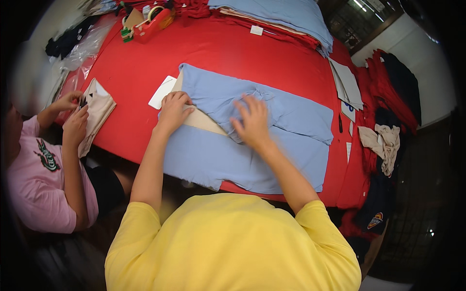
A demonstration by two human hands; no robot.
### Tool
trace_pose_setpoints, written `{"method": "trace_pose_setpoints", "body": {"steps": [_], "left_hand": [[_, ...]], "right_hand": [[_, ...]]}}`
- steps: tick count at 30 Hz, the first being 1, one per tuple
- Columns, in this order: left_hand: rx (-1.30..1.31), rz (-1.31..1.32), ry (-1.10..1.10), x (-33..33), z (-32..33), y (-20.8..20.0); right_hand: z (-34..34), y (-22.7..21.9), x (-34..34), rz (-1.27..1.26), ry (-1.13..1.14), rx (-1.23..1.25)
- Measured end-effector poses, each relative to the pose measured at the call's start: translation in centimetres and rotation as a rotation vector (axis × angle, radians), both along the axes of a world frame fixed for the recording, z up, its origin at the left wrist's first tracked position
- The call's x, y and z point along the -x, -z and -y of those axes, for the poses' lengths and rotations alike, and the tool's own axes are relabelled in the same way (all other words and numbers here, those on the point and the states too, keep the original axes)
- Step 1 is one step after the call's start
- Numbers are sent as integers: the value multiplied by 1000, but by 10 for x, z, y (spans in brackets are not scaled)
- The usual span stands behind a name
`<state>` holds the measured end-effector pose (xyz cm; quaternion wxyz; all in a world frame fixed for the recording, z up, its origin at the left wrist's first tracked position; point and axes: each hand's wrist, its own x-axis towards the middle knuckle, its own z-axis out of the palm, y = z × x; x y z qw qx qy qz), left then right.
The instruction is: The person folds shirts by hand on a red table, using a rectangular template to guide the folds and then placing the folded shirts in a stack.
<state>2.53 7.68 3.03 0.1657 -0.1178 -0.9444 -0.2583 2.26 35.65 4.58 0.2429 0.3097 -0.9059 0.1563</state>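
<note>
A light blue garment lies across the red-covered table in front of me, its upper part folded over. Between its layers a flat beige piece shows; I cannot tell if it is card or cloth. My left hand rests at the garment's left end, over the beige piece, fingers stretched out. On the bunched blue cloth lies my right hand, its fingers spread and slightly blurred. A white card with rounded corners sticks out beside my left hand.
At left, a person in a pink shirt handles a cream folded garment. A red tape dispenser stands at the far left. Stacked blue garments lie at the back. White sheets and a beige cloth are at right.
</note>
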Motion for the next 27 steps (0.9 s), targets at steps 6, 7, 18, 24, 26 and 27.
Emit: {"method": "trace_pose_setpoints", "body": {"steps": [6,7,18,24,26,27], "left_hand": [[-225,778,17,42,34,-35],[-276,860,57,49,38,-41],[-537,1023,89,55,53,-45],[-319,864,1,51,35,-47],[-285,707,-78,46,33,-23],[-263,623,-112,46,31,-15]], "right_hand": [[62,-10,-130,388,-712,-214],[64,-5,-133,348,-689,-245],[85,-46,-9,1006,-857,-129],[-4,-15,109,-8,437,279],[-21,-28,64,155,224,333],[-27,-27,46,258,102,333]]}}
